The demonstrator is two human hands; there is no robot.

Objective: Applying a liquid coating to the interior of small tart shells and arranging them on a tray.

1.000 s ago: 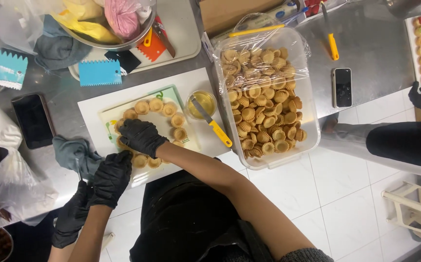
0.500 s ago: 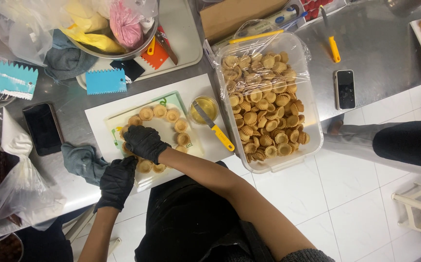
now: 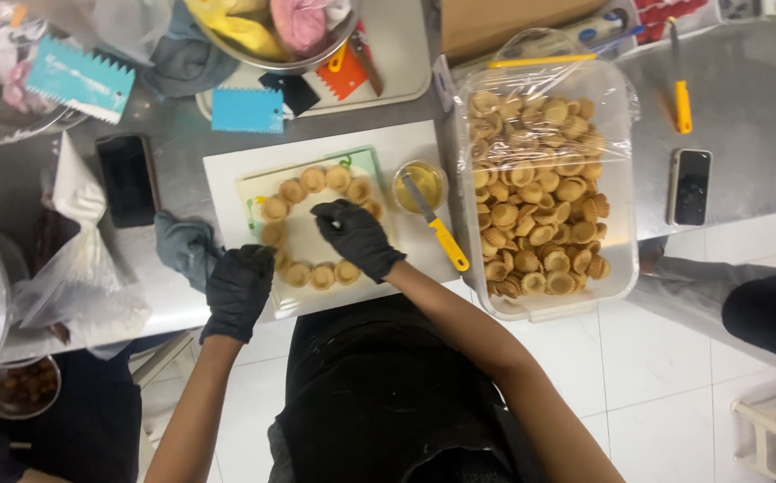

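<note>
Since the earlier frames, the left hand (image 3: 238, 291) had slid from the grey cloth (image 3: 184, 246) onto the lower left edge of the white board (image 3: 227, 179), while the right hand (image 3: 355, 234) stayed over the ring of small tart shells (image 3: 314, 179) at frame centre. That ring lay on a pale sheet on the board, open toward its right side. Right fingers (image 3: 332, 215) were pinched narrowly, seemingly on a small pale piece, though the glove hid what. Left fingers lay spread flat, holding nothing, pressing the board's edge. Placing well seemed to call for steadying the board and keeping shells touching, evenly spaced. The right forearm crossed in from lower right, wrist bent down. A glaze cup (image 3: 421, 183) with a yellow-handled knife (image 3: 437, 228) stood just right, beside the shell tub (image 3: 620, 179) on the table (image 3: 754, 125).
</note>
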